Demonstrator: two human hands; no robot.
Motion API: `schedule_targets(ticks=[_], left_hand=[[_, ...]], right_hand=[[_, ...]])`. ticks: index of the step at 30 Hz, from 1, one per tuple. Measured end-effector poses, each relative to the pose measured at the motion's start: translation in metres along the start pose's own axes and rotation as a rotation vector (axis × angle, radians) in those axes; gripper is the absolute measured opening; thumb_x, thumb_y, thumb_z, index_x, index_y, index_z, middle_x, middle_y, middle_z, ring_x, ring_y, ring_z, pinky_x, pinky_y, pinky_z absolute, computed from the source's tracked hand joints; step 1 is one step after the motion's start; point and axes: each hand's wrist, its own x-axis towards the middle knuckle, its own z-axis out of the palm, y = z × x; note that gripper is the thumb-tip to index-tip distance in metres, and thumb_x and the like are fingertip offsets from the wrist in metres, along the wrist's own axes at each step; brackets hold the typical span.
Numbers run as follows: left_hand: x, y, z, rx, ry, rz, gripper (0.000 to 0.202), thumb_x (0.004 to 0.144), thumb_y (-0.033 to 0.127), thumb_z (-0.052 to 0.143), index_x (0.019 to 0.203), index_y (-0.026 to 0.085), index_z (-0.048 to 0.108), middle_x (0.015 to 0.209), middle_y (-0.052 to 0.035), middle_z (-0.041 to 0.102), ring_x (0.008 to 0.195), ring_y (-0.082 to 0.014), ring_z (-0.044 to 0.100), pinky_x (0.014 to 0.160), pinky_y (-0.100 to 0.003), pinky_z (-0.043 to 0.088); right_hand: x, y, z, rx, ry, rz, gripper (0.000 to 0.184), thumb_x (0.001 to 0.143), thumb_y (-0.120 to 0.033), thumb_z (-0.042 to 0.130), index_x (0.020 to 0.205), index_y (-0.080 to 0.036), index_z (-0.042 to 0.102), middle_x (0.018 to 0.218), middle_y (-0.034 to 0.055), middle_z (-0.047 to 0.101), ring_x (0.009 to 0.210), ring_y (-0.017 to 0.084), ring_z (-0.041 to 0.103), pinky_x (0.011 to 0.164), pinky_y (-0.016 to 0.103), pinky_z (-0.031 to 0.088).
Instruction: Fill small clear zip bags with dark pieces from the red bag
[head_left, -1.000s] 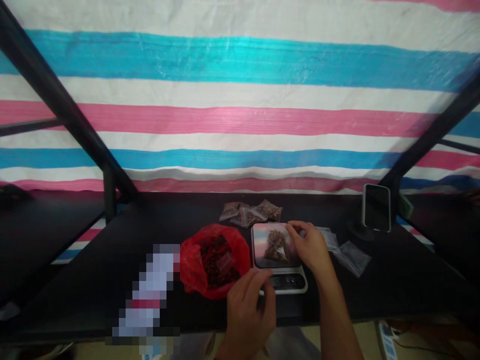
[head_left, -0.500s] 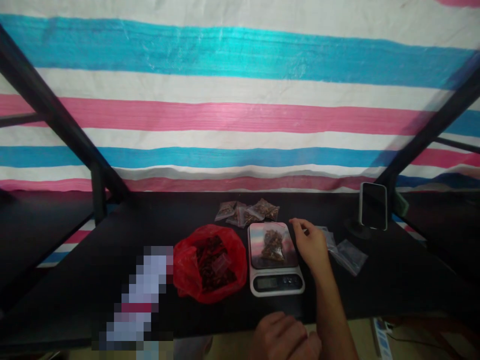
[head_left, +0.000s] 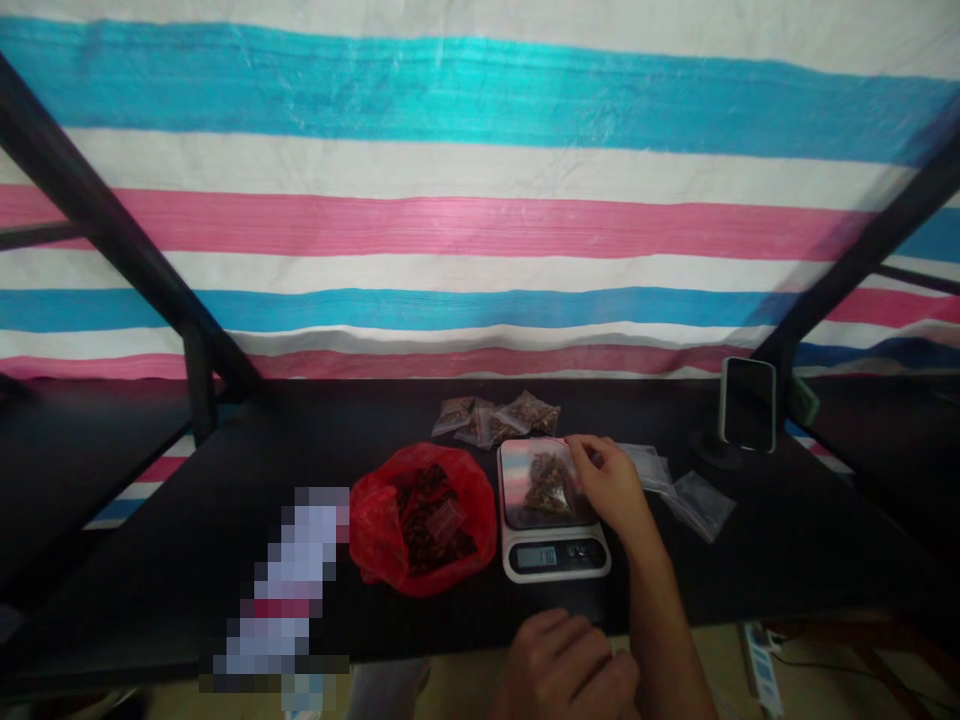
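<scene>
A white kitchen scale (head_left: 556, 573) with a lit display stands on the black table. On its shiny plate lies a clear zip bag (head_left: 550, 484) of brown dried pieces. My right hand (head_left: 611, 485) is at the scale's upper right, thumb and fingers pinched at the bag's top edge. Low in the view, by the table's front edge, my left hand (head_left: 574, 665) is curled closed. Its palm side is hidden, so I cannot see whether it holds anything. Left of the scale, an open red plastic bag (head_left: 379, 530) holds dark brown pieces and a small clear piece of plastic.
Several filled zip bags (head_left: 501, 418) lie behind the scale. Flat clear bags (head_left: 701, 505) lie right of my right hand. A phone-like device (head_left: 748, 405) stands on a round base farther right. Striped sheeting (head_left: 480, 230) hangs behind the black table (head_left: 247, 450). A blurred patch covers the left front.
My right hand has moved left, from beside the scale to the top edge of the bag on it. The scale's display now shows bright digits. My left hand has hardly moved.
</scene>
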Motion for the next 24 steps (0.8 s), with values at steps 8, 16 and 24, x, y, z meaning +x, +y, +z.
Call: schedule_targets(ticks=[8, 16, 24], left_hand=[[0.002, -0.003, -0.002, -0.011, 0.033, -0.029, 0.024, 0.085, 0.004, 0.051, 0.079, 0.023, 0.062, 0.050, 0.0054, 0.058, 0.042, -0.0113, 0.056, 0.053, -0.025, 0.047], [0.018, 0.001, -0.011, 0.017, 0.473, -0.762, 0.028, 0.103, 0.018, 0.052, 0.127, 0.027, 0.064, 0.126, -0.0100, 0.070, 0.117, -0.0225, 0.069, 0.098, -0.037, 0.057], [0.031, -0.013, -0.013, -0.620, 0.594, -1.335, 0.066, 0.099, 0.074, 0.052, 0.140, 0.021, 0.056, 0.068, 0.0034, 0.061, 0.052, -0.0136, 0.055, 0.050, -0.026, 0.048]], right_hand=[[-0.001, -0.005, -0.002, 0.038, 0.001, -0.011, 0.040, 0.088, -0.054, 0.059, 0.086, -0.019, 0.079, 0.087, 0.0117, 0.076, 0.085, 0.029, 0.067, 0.085, 0.043, 0.052], [-0.013, -0.063, -0.013, 0.459, -0.129, -0.036, 0.041, 0.089, -0.062, 0.071, 0.092, -0.021, 0.072, 0.081, 0.0039, 0.073, 0.075, 0.020, 0.065, 0.070, 0.031, 0.051], [-0.040, -0.126, 0.006, 0.495, -0.270, -0.074, 0.026, 0.089, -0.047, 0.073, 0.093, -0.021, 0.077, 0.083, 0.0046, 0.077, 0.076, 0.021, 0.070, 0.069, 0.030, 0.054]])
